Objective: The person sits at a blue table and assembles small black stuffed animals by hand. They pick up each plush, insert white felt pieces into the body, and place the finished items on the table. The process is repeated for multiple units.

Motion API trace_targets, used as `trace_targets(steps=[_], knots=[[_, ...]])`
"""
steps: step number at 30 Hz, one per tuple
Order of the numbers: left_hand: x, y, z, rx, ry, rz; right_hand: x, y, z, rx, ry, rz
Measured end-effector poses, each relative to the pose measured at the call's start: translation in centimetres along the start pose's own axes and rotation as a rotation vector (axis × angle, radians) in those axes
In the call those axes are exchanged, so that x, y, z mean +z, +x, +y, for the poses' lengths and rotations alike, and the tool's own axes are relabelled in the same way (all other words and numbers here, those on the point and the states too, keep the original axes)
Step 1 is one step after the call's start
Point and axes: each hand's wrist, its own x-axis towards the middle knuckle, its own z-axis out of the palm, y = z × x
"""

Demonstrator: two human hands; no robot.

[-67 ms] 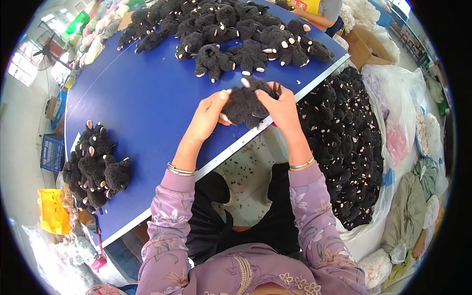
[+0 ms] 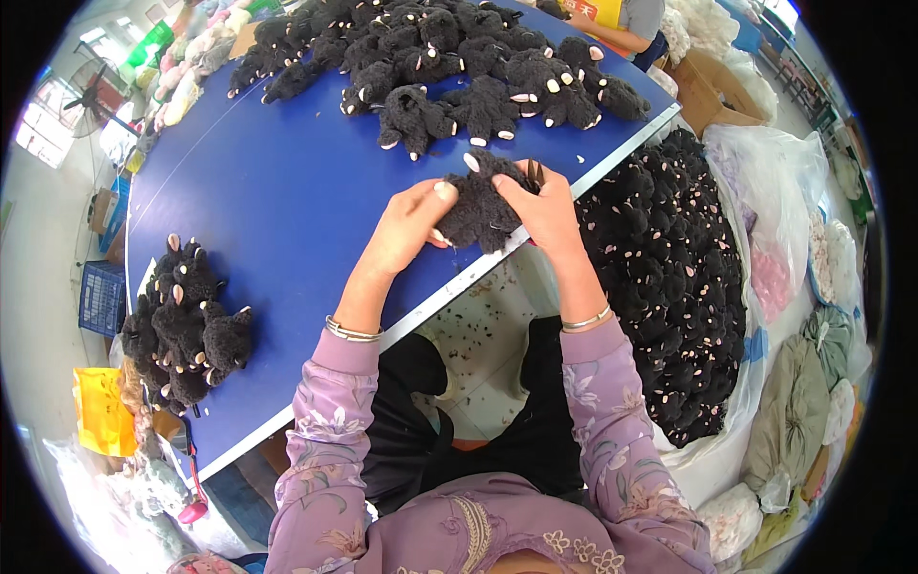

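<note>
Between my hands, over the table's near edge, is a black plush toy (image 2: pixel 478 203) with a pale ear sticking up. My left hand (image 2: pixel 413 222) grips its left side, thumb on top. My right hand (image 2: pixel 540 206) pinches its right side, thumb pressed into the fur. A dark, two-pointed tool (image 2: pixel 535 174), like small thread snips, pokes out beside the right fingers; its lower part is hidden in the hand. Just beyond lie more black plush toys (image 2: pixel 488 110) with pale feet and ears, heaped across the far side of the blue table (image 2: pixel 316 191).
A smaller pile of black plush toys (image 2: pixel 182 325) sits on the left of the table. At my right a large plastic-lined sack (image 2: pixel 669 287) is full of them. Beyond it stands a cardboard box (image 2: pixel 712 91). Another person's arm (image 2: pixel 612 36) shows at the far edge.
The plush toy has turned and shifted slightly between my hands, its pale ear tipping a little left. Both hands keep their hold.
</note>
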Motion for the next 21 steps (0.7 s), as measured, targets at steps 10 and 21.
trace_targets(steps=[10,21], knots=[[-0.5,0.1,-1.1,-0.109,-0.107,-0.175,0.0,0.2,0.4,0.025,0.227,-0.118],[-0.2,0.3,-1.5,0.085,-0.456,0.033,0.8,0.0,-1.5,-0.017,0.139,0.256]])
